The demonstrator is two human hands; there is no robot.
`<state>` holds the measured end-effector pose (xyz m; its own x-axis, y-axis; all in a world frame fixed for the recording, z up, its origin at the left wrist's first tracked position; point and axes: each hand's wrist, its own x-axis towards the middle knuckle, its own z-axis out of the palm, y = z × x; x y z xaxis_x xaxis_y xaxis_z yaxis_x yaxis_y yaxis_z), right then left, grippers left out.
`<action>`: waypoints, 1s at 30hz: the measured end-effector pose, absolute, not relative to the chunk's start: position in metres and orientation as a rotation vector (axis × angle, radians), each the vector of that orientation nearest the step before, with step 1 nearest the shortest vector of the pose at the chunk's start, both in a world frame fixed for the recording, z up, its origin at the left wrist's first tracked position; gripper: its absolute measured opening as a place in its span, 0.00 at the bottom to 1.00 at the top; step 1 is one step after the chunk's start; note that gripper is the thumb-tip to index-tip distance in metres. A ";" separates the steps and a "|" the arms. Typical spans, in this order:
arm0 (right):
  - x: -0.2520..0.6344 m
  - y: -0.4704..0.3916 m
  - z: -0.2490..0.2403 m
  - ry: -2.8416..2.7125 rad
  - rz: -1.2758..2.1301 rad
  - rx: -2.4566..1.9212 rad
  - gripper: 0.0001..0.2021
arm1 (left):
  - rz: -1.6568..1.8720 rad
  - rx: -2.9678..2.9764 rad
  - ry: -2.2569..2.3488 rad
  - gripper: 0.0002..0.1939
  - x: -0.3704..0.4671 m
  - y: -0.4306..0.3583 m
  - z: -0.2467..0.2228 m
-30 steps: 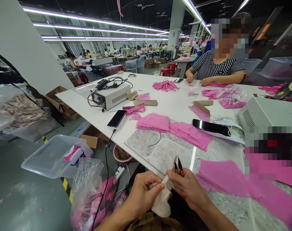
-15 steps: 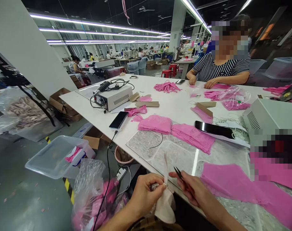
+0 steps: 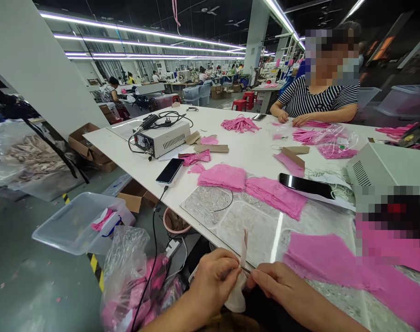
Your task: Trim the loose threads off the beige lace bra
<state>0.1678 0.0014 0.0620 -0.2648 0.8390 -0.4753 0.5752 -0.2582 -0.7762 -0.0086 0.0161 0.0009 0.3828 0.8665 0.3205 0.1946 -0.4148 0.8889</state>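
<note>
My left hand pinches a small cream piece of cloth at the table's near edge. A narrow strip of the same cream colour sticks up above the fingers, and the rest of the cloth hangs below. In my right hand is a pair of dark, pointed thread snips, mostly hidden by the fingers. Their tips meet the cloth right beside my left fingertips; whether the blades are closed cannot be seen. Right of that hand lies flat pink fabric.
Pink fabric stacks lie on the white table, near a phone and a black phone-like slab. A grey box with cables stands farther back. Across the table sits a person. A plastic bin is on the floor.
My right hand has moved left and turned, bringing the snips from open beside the cloth to its edge at my left fingers. The cream strip leans slightly more to the right.
</note>
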 end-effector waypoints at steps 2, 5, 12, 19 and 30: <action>0.169 0.003 0.061 -1.709 1.527 -1.699 0.23 | 1.063 1.888 0.923 0.09 -0.009 0.017 0.001; 0.170 0.004 0.060 -1.676 1.505 -1.701 0.21 | 1.055 1.932 0.928 0.09 -0.008 0.018 0.001; 0.172 0.004 0.058 -1.686 1.471 -1.772 0.18 | 1.062 2.014 0.956 0.11 -0.005 0.016 -0.002; 0.171 0.011 0.057 -1.766 1.550 -1.753 0.19 | 1.090 2.108 0.979 0.12 -0.002 0.015 -0.007; 0.163 0.016 0.051 -1.164 1.896 -1.684 0.20 | 1.185 2.130 0.987 0.13 -0.002 0.014 -0.003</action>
